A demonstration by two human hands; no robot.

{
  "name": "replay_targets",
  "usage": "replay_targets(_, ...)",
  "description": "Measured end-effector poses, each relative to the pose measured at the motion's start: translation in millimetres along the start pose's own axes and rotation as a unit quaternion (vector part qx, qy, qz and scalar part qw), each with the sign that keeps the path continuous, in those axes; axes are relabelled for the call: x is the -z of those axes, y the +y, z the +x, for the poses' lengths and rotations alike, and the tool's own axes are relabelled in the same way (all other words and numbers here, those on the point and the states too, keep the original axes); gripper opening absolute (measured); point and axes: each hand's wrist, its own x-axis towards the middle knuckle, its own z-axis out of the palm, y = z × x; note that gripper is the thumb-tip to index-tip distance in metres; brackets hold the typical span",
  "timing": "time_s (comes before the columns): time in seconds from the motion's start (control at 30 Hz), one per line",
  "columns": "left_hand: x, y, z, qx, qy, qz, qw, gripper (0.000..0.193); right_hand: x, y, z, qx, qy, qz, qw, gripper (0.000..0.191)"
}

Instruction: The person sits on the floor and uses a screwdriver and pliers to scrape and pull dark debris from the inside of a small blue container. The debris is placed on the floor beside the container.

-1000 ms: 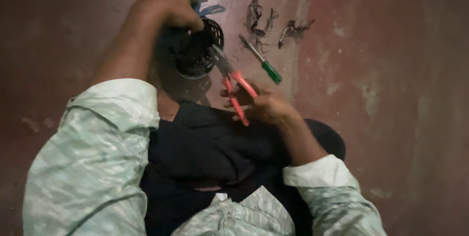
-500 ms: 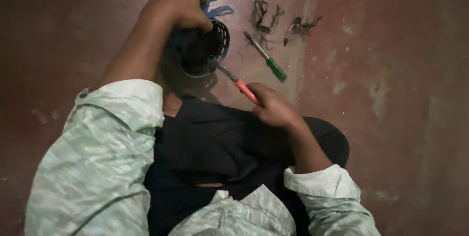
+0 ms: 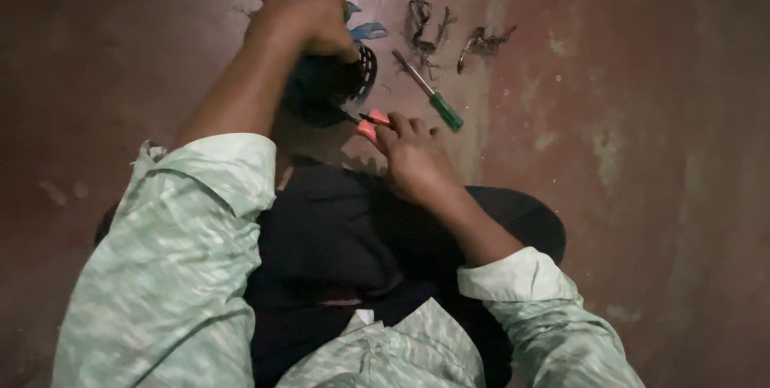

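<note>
The left hand point(image 3: 305, 7) clamps the black round part point(image 3: 333, 83) steady on the floor point(image 3: 642, 195), while the right hand point(image 3: 413, 155) grips red-handled pliers point(image 3: 370, 125) at its rim.

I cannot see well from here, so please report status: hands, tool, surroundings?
Left hand grips black round part. Right hand holds red-handled pliers at it. Green screwdriver, scraps beside; nothing blocking.

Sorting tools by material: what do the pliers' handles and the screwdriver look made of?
Pliers in the right hand: handles look like matte orange-pink plastic or rubber sleeves. Screwdriver on the floor: glossy green handle, likely plastic; thin grey shaft that glints, probably steel.
</note>
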Motion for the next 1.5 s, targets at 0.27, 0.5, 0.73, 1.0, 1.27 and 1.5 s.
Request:
replay_targets(0.27, 2, 5, -1, -0.008, 0.011, -0.025, 1.000, 0.054, 1, -14, -1, 0.051, 0.136, -0.190, 0.971, 0.038)
replay_targets(0.5, 2, 9, 1, -0.004, -0.006, -0.005, 1.000, 0.050, 1, -19, 0, 0.037, 0.095, -0.205, 0.974, 0.029)
replay_targets(0.73, -4, 12, 1, -0.008, -0.001, 0.023, 1.000, 0.050, -2, -26, 2, 0.064, 0.070, -0.226, 0.969, 0.015)
replay_targets(1.0, 4, 8, -7, -0.033, -0.012, 0.031, 0.999, 0.058, 34, 13, 42, -0.127, -0.250, 0.249, 0.927, 0.041)
replay_targets(1.27, 9, -5, -8, -0.029, -0.013, 0.001, 0.999, 0.073, -4, 49, 38, -0.116, -0.264, 0.661, 0.693, 0.062)
replay_targets(1.5, 6, -45, 0, -0.063, 0.002, -0.054, 0.997, 0.082, -20, 51, 35, -0.129, -0.247, 0.695, 0.663, 0.074)
